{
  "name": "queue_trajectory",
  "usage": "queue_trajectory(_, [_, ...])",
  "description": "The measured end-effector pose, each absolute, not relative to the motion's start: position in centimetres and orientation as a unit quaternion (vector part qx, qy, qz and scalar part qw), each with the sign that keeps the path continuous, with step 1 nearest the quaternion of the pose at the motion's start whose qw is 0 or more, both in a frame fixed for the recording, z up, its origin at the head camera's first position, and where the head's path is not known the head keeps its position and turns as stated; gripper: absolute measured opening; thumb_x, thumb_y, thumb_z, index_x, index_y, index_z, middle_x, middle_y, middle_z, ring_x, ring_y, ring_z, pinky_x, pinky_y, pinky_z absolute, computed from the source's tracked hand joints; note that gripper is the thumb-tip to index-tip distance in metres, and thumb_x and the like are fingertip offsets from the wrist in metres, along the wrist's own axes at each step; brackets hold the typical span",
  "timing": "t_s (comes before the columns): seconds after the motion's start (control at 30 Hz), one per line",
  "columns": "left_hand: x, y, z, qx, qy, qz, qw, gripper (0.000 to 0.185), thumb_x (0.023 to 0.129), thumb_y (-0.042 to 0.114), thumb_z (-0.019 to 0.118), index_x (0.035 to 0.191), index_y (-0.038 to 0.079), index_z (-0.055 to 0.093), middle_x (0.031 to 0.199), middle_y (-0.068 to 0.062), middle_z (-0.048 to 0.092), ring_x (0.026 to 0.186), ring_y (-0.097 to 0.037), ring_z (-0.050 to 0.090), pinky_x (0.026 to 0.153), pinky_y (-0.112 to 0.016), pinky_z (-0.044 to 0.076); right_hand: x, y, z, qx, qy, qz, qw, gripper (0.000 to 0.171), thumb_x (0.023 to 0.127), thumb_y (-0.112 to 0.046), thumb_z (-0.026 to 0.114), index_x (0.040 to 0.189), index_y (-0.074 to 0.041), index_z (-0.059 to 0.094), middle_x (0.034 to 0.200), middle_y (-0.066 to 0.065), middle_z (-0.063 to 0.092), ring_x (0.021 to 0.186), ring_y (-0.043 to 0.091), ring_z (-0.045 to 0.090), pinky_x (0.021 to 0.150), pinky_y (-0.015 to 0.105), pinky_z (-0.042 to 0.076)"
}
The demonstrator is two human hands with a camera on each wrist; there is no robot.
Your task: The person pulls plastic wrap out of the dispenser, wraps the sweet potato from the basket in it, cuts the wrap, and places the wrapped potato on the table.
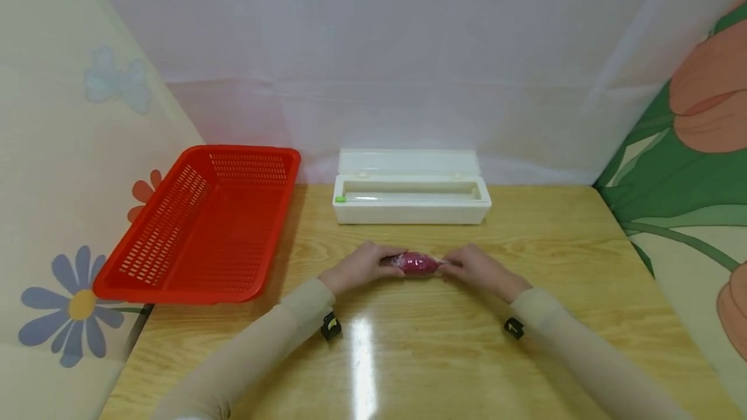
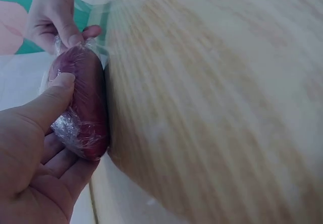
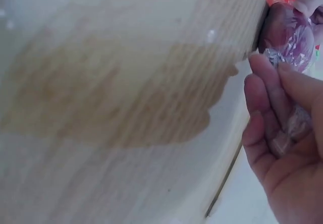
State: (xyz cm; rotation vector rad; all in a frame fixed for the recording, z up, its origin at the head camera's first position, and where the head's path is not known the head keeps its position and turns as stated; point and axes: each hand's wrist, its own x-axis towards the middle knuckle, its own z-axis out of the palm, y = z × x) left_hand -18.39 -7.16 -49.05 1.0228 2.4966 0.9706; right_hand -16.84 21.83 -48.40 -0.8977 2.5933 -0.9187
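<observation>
A dark red oblong vegetable wrapped in clear plastic film (image 1: 415,264) lies on the wooden table (image 1: 408,355) between both hands. My left hand (image 1: 360,267) grips its left end, thumb on top and fingers underneath; the left wrist view shows the wrapped vegetable (image 2: 83,100) under that thumb. My right hand (image 1: 474,269) pinches the twisted film at its right end. In the right wrist view the wrapped vegetable (image 3: 287,35) sits just beyond the curled fingers (image 3: 267,98), which hold crumpled film.
A white cling-film dispenser box (image 1: 410,188) stands open behind the hands, its roll inside. An empty red plastic basket (image 1: 201,222) sits at the left, overhanging the table's corner. Flowered cloth panels close in both sides and a white sheet the back.
</observation>
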Motion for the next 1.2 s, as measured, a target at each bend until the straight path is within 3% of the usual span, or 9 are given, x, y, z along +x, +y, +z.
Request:
queue_trajectory(0.23, [-18.4,-6.8,-48.7,0.367,0.856,0.338,0.134,0.044,0.098,0.028,0.074,0.137,0.008,0.068,0.121,-0.007,0.076,0.101,-0.012,0.071,0.091,-0.027,0.056,-15.9,22.0,-48.4,-0.290,0.908,-0.292,0.080,0.019,0.101,-0.013,0.067,0.086,-0.006,0.075,0.069,-0.002,0.068,0.057,0.001,0.052,0.056,0.022,0.051])
queue_trajectory(0.43, [-18.3,-6.6,-48.6,0.368,0.856,0.336,0.137,0.045,0.098,0.025,0.074,0.139,0.008,0.066,0.122,-0.007,0.075,0.102,-0.015,0.071,0.092,-0.028,0.056,-15.6,21.5,-47.4,-0.249,0.922,-0.280,0.092,0.026,0.102,-0.013,0.065,0.076,-0.009,0.068,0.063,-0.007,0.056,0.055,0.005,0.046,0.053,0.022,0.045])
queue_trajectory(0.67, [-18.5,-6.4,-48.4,0.364,0.867,0.308,0.141,0.049,0.098,0.027,0.074,0.140,0.005,0.064,0.126,-0.011,0.073,0.107,-0.020,0.071,0.097,-0.033,0.056,-15.6,21.1,-46.8,-0.268,0.911,-0.300,0.086,0.032,0.100,-0.011,0.065,0.070,-0.015,0.056,0.062,-0.008,0.049,0.055,0.003,0.041,0.053,0.021,0.040])
queue_trajectory(0.93, [-18.4,-6.5,-48.2,0.373,0.867,0.298,0.143,0.049,0.098,0.027,0.073,0.141,0.005,0.063,0.128,-0.012,0.073,0.111,-0.023,0.071,0.101,-0.036,0.055,-15.9,19.7,-46.5,-0.286,0.906,-0.303,0.076,0.027,0.099,-0.011,0.064,0.073,-0.016,0.060,0.062,-0.011,0.050,0.056,0.004,0.044,0.054,0.022,0.043])
queue_trajectory(1.2, [-18.3,-6.7,-48.1,0.384,0.865,0.295,0.132,0.047,0.097,0.026,0.074,0.139,0.006,0.065,0.122,-0.010,0.075,0.104,-0.018,0.072,0.096,-0.032,0.056,-16.5,18.7,-46.8,-0.347,0.894,-0.274,0.070,0.024,0.103,-0.017,0.061,0.080,-0.016,0.060,0.072,-0.009,0.056,0.064,0.004,0.048,0.060,0.025,0.048])
